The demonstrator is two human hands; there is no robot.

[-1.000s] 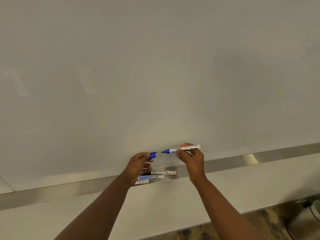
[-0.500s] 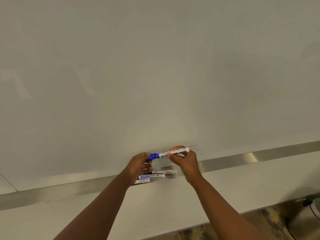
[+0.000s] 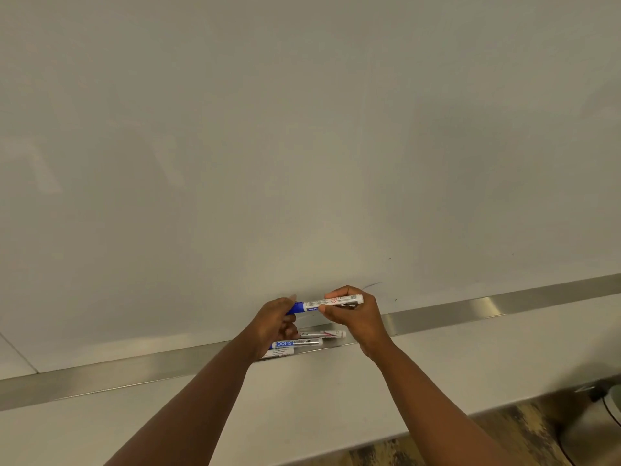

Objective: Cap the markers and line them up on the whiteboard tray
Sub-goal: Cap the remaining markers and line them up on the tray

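I hold a blue marker [image 3: 331,302] level in front of the whiteboard, just above the metal tray [image 3: 470,312]. My right hand [image 3: 358,316] grips its white barrel. My left hand [image 3: 275,322] pinches the blue cap [image 3: 295,307], which sits on the marker's left end. Below my hands, three markers lie on the tray: one with a red label [image 3: 324,334], one with a blue label [image 3: 297,343], and a white one [image 3: 279,353] partly hidden by my left wrist.
The blank whiteboard [image 3: 302,146] fills the upper view. A white wall strip [image 3: 319,398] runs under the tray. Patterned floor [image 3: 504,428] and a round grey base [image 3: 601,422] show at the lower right.
A second ago the cap and the marker were apart, one in each hand. My hands came together and the cap now sits on the tip.
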